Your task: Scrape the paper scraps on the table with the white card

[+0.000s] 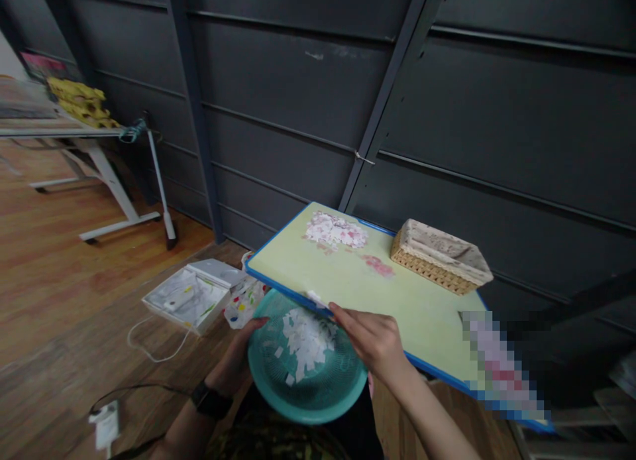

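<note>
My left hand (243, 344) grips the left rim of a teal plastic basket bowl (318, 397), held just below the near edge of a pale green table with a blue rim (397, 294). White paper scraps (304, 337) lie in the bowl. My right hand (370, 337) rests at the table's near edge above the bowl, fingers stretched flat toward a white scrap (314, 297) at the edge. More white and pink scraps (334, 231) lie in a patch at the far side of the table.
A woven basket with cloth lining (440, 254) stands at the table's far right. On the wooden floor to the left lie an open white box (191, 294), a paint palette (241, 301) and cables. A dark panelled wall stands behind; another table (74, 132) at far left.
</note>
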